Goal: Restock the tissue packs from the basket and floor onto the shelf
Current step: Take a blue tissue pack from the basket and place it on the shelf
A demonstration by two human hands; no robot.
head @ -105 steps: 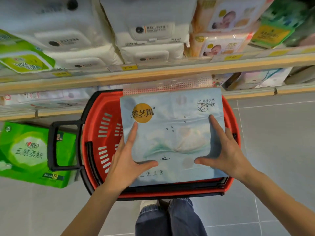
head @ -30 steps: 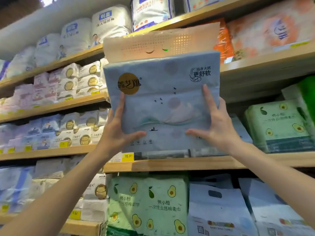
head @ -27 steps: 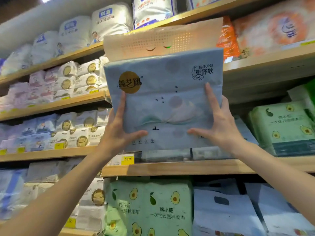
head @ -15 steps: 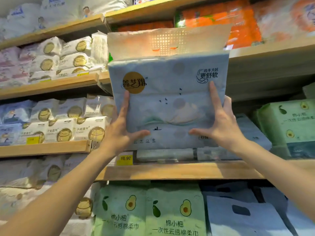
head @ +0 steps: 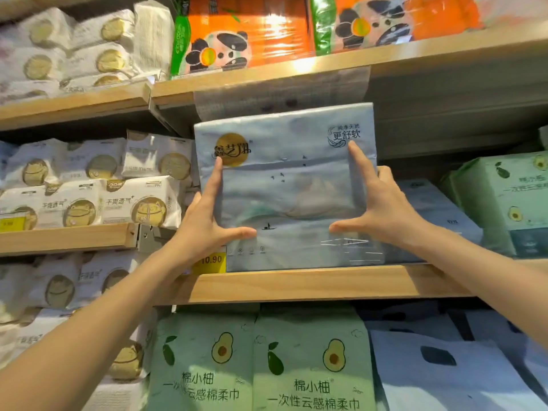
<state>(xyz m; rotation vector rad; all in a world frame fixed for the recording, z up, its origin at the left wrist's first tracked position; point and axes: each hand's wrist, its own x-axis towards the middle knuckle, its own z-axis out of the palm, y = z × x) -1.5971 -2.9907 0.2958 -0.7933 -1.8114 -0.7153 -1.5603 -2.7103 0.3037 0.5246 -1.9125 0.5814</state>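
Tissue pack (head: 284, 185), pale blue-grey with a gold disc at its upper left, stood upright and face-out at the front edge of the wooden shelf (head: 296, 284). Its lower edge met the shelf's front lip; whether it bore full weight there could not be told. A translucent flap (head: 281, 96) rose from the pack's top, well above the shelf, reaching the underside of the next board up. Left grip (head: 204, 229) held the pack's left side, with forefinger straight up the face, thumb laid across it and the other fingers hidden round the edge. Right grip (head: 382, 212) held the right side in mirror fashion, its remaining fingers curled round that edge. The pack was clamped between the two. A yellow price tag (head: 211, 260) sat on the shelf's lip at its left end, touching the pack's lower left corner. On the shelf toward its right lay a similar blue-grey pack (head: 439, 209), partly behind the held one, and a pale green pack (head: 504, 200) beyond it. Below the shelf stood green avocado-print packs (head: 258, 366). On the board above the shelf were orange panda-print packs (head: 246, 34). Left of the shelf, white packs with round gold emblems (head: 142, 203) were stacked.
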